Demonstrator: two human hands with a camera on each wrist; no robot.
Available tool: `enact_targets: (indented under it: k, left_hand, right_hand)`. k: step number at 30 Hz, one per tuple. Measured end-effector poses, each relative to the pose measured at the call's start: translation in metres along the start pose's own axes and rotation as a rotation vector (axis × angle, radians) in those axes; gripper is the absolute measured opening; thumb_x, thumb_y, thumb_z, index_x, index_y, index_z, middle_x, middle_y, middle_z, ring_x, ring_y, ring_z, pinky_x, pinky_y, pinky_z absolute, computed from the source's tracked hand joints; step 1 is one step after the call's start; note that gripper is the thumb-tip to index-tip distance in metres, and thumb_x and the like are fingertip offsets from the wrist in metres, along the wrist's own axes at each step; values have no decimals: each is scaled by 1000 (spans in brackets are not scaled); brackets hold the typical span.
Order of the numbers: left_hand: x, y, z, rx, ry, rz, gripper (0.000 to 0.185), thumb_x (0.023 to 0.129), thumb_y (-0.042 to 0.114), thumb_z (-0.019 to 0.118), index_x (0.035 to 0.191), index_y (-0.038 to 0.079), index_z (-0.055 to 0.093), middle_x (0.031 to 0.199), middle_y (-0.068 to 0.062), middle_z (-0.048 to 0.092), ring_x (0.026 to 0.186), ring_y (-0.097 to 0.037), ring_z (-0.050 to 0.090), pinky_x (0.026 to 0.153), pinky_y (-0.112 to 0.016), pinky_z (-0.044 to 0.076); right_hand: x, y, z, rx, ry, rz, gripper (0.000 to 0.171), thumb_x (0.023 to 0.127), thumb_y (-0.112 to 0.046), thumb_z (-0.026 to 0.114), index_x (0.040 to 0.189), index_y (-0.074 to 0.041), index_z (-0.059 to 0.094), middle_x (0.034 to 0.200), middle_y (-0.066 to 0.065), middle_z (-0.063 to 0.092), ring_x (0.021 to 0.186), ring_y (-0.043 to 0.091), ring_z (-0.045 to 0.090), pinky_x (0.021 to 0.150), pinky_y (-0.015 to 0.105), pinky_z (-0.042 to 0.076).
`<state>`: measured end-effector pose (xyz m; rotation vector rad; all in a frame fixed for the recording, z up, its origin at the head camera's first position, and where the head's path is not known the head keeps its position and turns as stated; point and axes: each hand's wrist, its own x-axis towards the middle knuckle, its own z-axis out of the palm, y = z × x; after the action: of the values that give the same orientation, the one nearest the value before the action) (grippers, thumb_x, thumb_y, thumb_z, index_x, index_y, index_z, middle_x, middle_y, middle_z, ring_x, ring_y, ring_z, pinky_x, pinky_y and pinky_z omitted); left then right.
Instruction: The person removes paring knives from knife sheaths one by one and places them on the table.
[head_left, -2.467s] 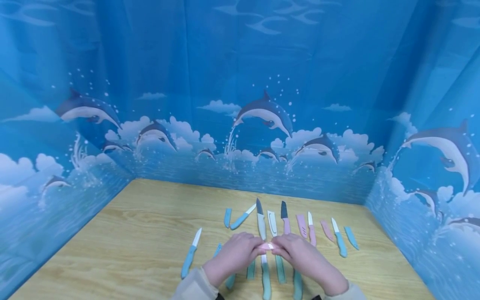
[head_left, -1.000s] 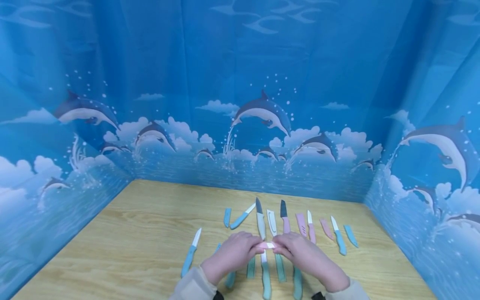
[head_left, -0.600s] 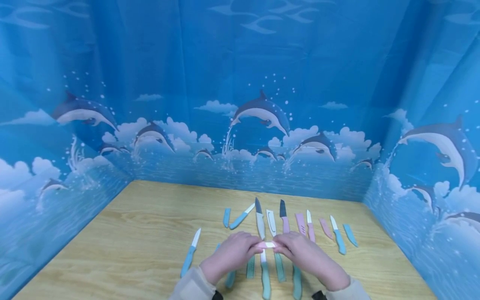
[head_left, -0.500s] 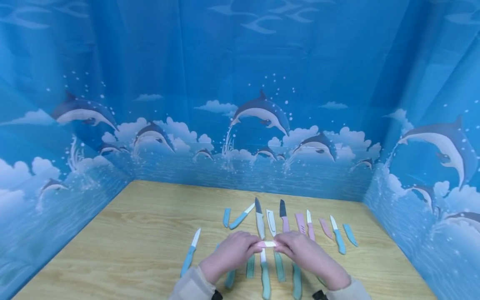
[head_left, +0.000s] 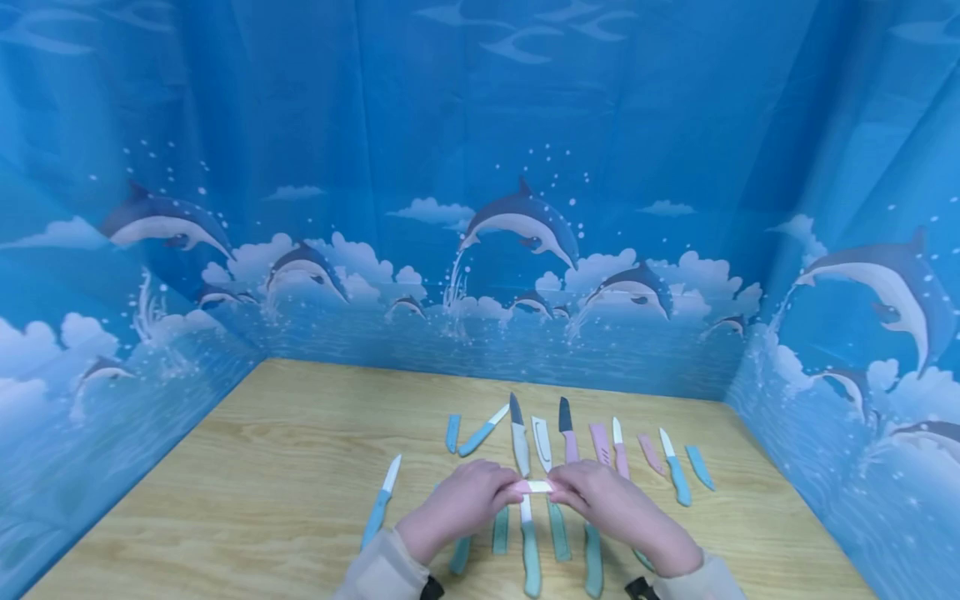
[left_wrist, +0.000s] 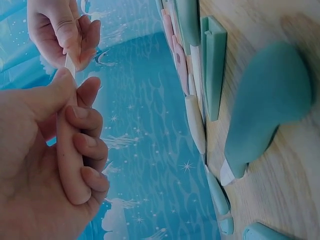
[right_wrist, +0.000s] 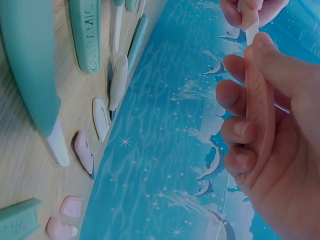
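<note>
Two hands meet above the table [head_left: 262, 467], at 6 o'clock of the knife row. My left hand [head_left: 461, 507] curls around the pink knife handle [left_wrist: 67, 160]; my right hand [head_left: 603, 504] curls around the pink sheath [right_wrist: 260, 110]. A short stretch of white blade [head_left: 537, 487] shows between my fingertips. A teal knife [head_left: 381, 505] lies at 9 o'clock.

Knives [head_left: 521, 437]; sheaths [head_left: 600, 442]; dolphin backdrop [head_left: 525, 225]

both hands [head_left: 536, 500] pinching pink knife [head_left: 537, 486], wooden table [head_left: 285, 475]
</note>
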<state>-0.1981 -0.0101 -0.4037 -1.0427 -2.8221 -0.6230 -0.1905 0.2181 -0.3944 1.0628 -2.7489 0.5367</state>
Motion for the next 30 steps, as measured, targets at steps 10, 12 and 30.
enact_targets:
  k: [10,12,30]
  left_hand:
    - [0,-1,-2,-17,-13,4,20,95,34,59,100,19,70,86,11,67,80,-2,58,78,-24,51]
    - [0,-1,-2,-18,-14,4,20,95,34,59,100,19,70,86,11,67,80,-2,58,78,-24,50]
    - [0,-3,-2,-4,-16,-2,20,95,35,59,101,19,70,87,11,67,81,-3,59,80,-26,50]
  right_hand:
    - [-1,0,-2,6,-22,15,12,95,-26,59,97,-17,67,82,-15,62,72,-5,50,64,22,47]
    - [0,-1,-3,7,-23,21,15,96,-27,59,98,-16,68,84,-14,63,73,-5,51,65,22,48]
    - [0,-1,-5,27,-41,39,4,94,-21,62,92,-19,64,72,-15,54,63,-4,41,61,19,41]
